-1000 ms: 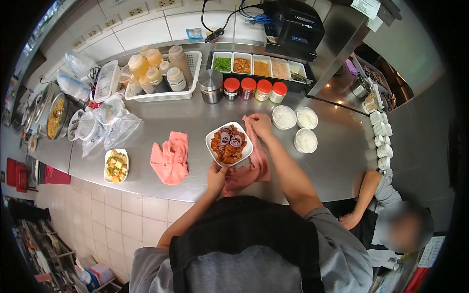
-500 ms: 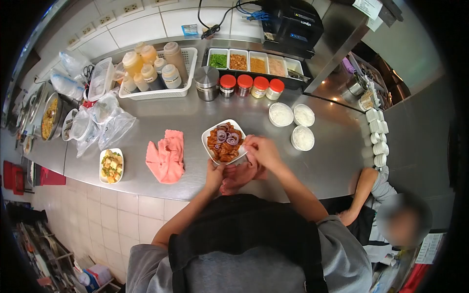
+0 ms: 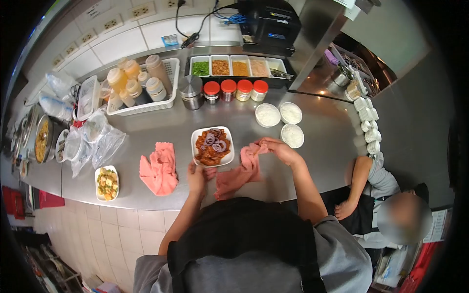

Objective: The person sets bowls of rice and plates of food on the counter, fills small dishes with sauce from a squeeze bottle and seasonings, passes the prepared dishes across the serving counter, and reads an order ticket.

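A square white bowl [image 3: 213, 147] of glazed brown food topped with purple onion rings stands on the steel counter. At its lower left corner is my left hand [image 3: 198, 178], its fingers spread by the rim. My right hand [image 3: 278, 149] pinches the upper end of a pink cloth [image 3: 239, 178], which trails down to the counter edge right of the bowl. Further left lie a second pink cloth [image 3: 159, 169] and a smaller white dish [image 3: 107, 183] of diced food.
Three bowls of rice [image 3: 267, 115] stand right of centre. Behind are red-lidded jars [image 3: 228, 90], a topping tray [image 3: 239, 67], a basket of squeeze bottles [image 3: 141, 108] and a black printer [image 3: 271, 29]. Plastic bags [image 3: 105, 141] lie left. A co-worker [image 3: 386, 190] is at the right.
My right hand has moved from the bowl's right rim out to the right, drawing the cloth's upper end away. My left hand's fingers have spread at the bowl's lower left.
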